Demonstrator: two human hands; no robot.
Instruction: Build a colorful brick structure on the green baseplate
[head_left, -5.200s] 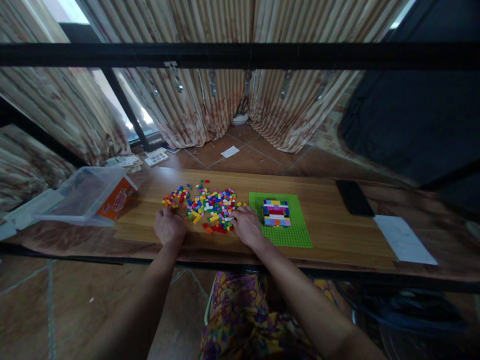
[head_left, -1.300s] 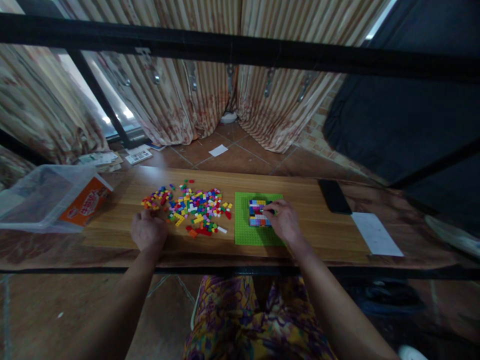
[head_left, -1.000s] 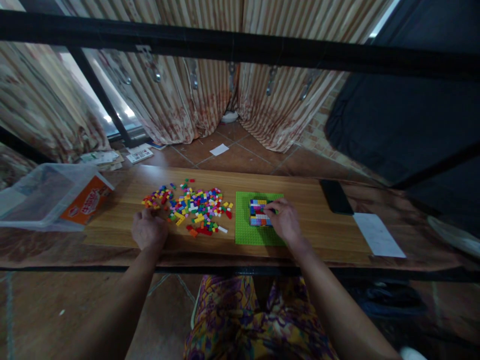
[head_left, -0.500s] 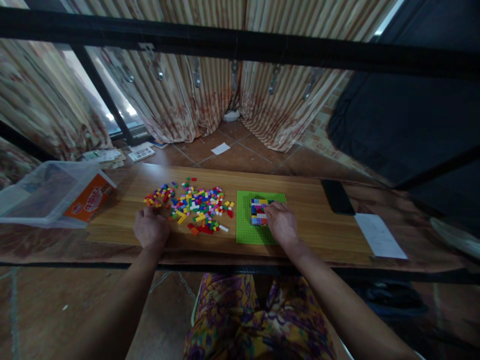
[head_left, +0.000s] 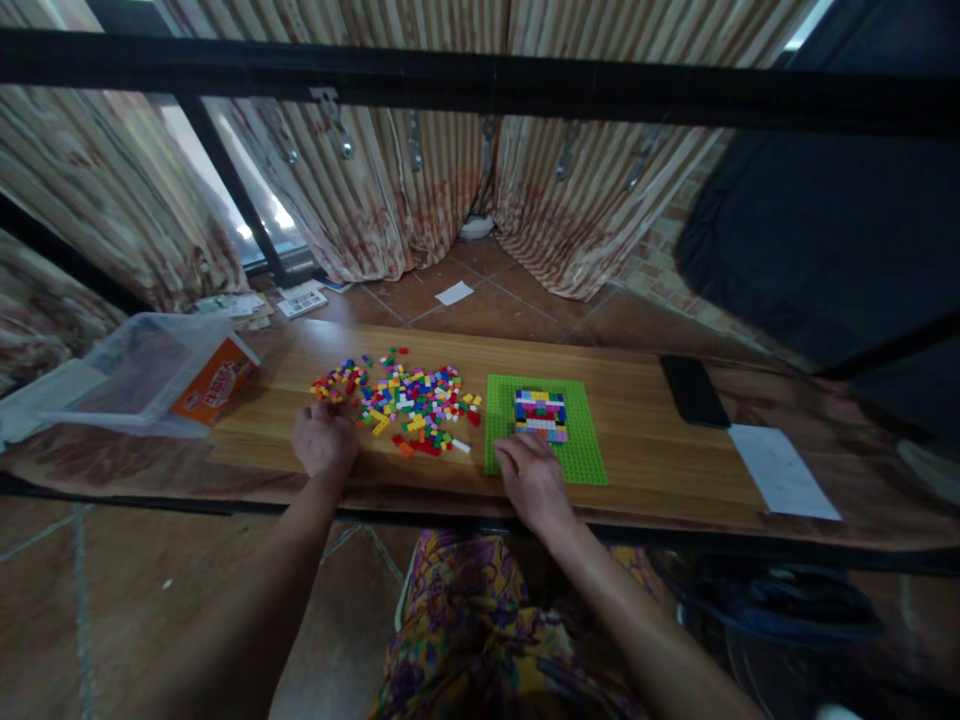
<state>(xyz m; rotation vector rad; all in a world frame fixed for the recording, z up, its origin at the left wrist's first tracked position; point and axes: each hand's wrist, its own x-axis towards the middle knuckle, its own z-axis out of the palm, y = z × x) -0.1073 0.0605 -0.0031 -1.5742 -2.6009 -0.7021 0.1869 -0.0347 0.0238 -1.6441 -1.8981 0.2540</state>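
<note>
My left hand [head_left: 324,440] rests on the table at the near left edge of a spread of loose toy bricks [head_left: 420,390], its fingers curled down against the nearest ones. Any brick in those fingers is hidden. Over the near left part of a green baseplate [head_left: 587,440], my right hand [head_left: 532,480] hovers or rests with fingers bent in; what they hold, if anything, cannot be made out. A low rectangular build of multicoloured bricks [head_left: 540,408] sits on the baseplate, just beyond my right fingers, which partly cover its near left corner.
A clear plastic box [head_left: 142,370] with an orange label stands at the left end of the wooden tabletop [head_left: 645,460]. On the right lie a black phone [head_left: 694,390] and a white sheet of paper [head_left: 784,470]. A dark metal bar [head_left: 480,80] crosses above the far side.
My right hand has moved off the brick build, leftward and nearer to me, uncovering most of it. My left hand stays by the loose bricks. The whole view has shifted slightly.
</note>
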